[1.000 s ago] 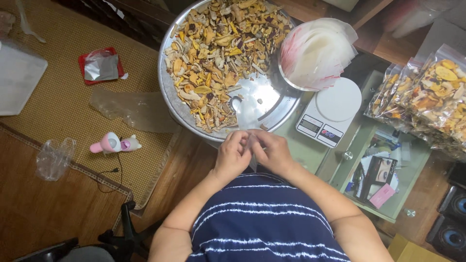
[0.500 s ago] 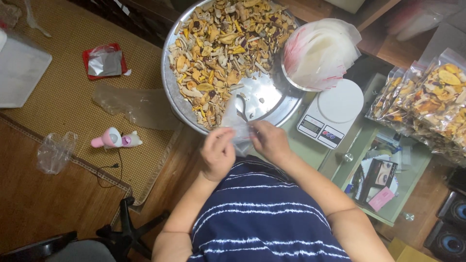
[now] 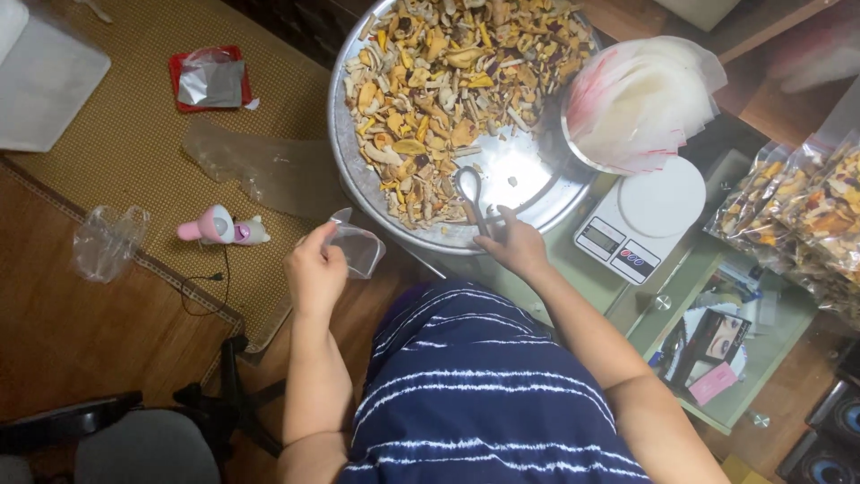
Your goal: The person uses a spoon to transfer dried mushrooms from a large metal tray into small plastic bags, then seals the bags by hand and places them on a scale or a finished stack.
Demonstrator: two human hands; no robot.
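Fingers of the left hand (image 3: 315,272) pinch a small clear plastic bag (image 3: 356,246) just beside the round metal tray (image 3: 528,175) of dried fruit pieces (image 3: 448,85). The right hand (image 3: 513,246) grips metal tongs (image 3: 473,199) resting on the tray's bare part, near a white kitchen scale (image 3: 640,215).

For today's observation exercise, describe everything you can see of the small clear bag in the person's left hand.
The small clear bag is thin, see-through plastic, crumpled and apparently empty. The left hand pinches its edge, holding it in the air with its mouth partly open, just below the rim of the round metal tray. Nothing else touches it.
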